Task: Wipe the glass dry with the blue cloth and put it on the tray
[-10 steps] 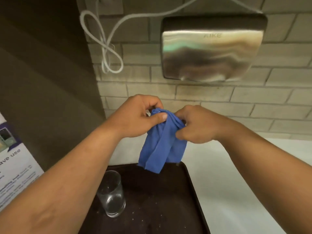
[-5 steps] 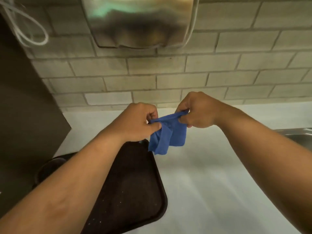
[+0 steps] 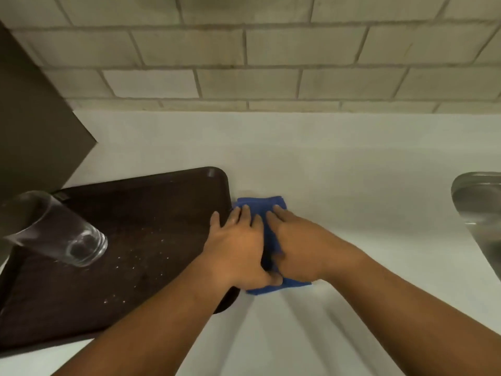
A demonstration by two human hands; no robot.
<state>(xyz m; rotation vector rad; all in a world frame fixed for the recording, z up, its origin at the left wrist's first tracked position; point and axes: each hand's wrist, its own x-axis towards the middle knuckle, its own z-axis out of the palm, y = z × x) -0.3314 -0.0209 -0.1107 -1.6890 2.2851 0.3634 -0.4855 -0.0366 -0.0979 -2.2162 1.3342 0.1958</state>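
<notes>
The clear glass (image 3: 58,230) stands on the left part of the dark brown tray (image 3: 151,202), away from both hands. The folded blue cloth (image 3: 267,206) lies flat on the white counter just right of the tray's edge. My left hand (image 3: 238,245) and my right hand (image 3: 292,245) rest side by side on top of the cloth, palms down with fingers stretched out, pressing it against the counter. Most of the cloth is hidden under them; only its far edge and near corner show.
Small droplets or crumbs speckle the tray. A steel sink (image 3: 479,213) sits at the right edge. A brick wall (image 3: 244,63) backs the white counter (image 3: 325,164), and a dark panel (image 3: 32,126) stands at the left.
Both hands have come down from holding the cloth up in the air and laid it on the counter beside the tray. The view has tilted downward.
</notes>
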